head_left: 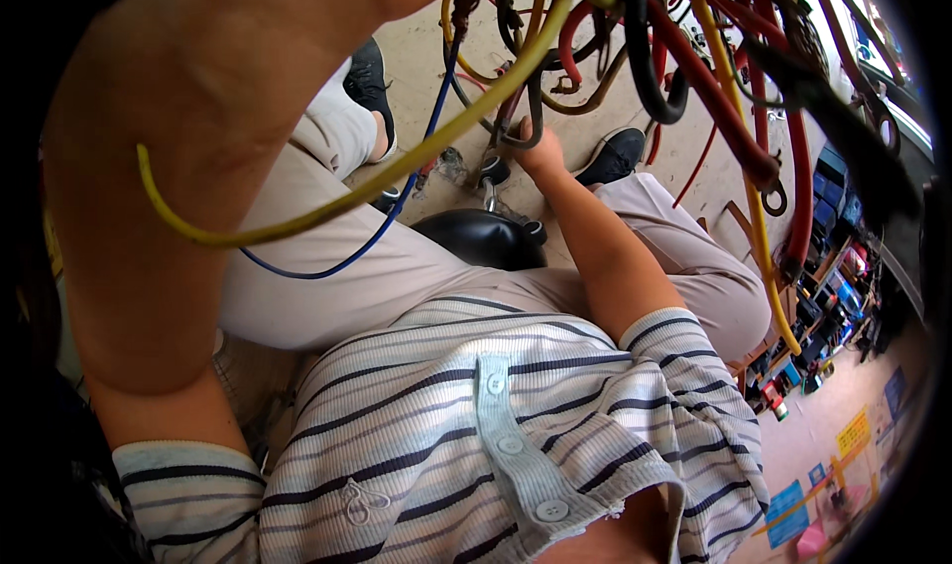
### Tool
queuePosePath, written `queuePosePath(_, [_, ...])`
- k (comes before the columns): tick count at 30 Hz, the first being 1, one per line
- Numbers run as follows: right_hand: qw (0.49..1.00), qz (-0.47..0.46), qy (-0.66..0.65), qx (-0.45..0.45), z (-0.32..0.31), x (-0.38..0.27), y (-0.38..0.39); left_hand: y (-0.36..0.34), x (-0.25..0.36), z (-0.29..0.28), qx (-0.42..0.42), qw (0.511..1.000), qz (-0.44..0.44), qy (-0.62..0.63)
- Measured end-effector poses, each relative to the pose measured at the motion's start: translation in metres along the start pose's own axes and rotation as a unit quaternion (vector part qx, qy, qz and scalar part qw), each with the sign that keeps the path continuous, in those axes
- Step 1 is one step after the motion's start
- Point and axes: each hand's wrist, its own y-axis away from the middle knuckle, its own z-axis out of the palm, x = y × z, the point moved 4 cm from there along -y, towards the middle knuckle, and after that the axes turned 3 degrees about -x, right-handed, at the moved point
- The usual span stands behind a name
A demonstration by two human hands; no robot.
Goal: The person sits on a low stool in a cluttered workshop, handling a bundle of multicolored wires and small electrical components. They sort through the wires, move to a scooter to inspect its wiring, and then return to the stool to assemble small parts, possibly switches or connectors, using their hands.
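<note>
A hanging bundle of cables fills the top of the head view. My right hand [540,155] reaches down below it, with the fingers closed round a dark grey cable [535,103]; the fingertips are partly hidden. My left forearm [169,197] rises large along the left side, and its hand passes out beyond the top edge. A yellow cable [397,172] curves down across my left forearm, with a thin blue wire [369,247] hanging below it. Thick red cables [709,83], a black looped cable [640,58] and a ring terminal [775,202] hang right of my right hand.
Below my right hand stands a black rounded seat-like object [481,239] with a chrome stem [489,195], between my legs. Black shoes [613,155] rest on the pale floor [421,58]. Cluttered shelves [828,296] line the right, with coloured papers [788,514] farther down.
</note>
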Motion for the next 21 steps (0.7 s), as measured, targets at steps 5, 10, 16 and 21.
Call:
queuePosePath(5, [0.998, 0.065, -0.003, 0.011, 0.008, 0.009, 0.010, -0.020, -0.009, -0.004, -0.027, 0.999, -0.017, 0.016])
queuePosePath(10, [0.997, 0.041, 0.062, -0.023, -0.005, -0.024, 0.015, 0.000, 0.003, -0.002, 0.009, 1.000, -0.001, -0.002])
queuePosePath(16, [0.995, 0.027, 0.092, -0.028, 0.008, 0.003, 0.007, -0.006, 0.002, 0.000, 0.001, 1.000, -0.006, -0.004])
queuePosePath(21, [0.996, 0.084, 0.012, -0.008, -0.027, 0.002, 0.005, -0.017, -0.003, -0.011, -0.015, 1.000, -0.011, 0.012])
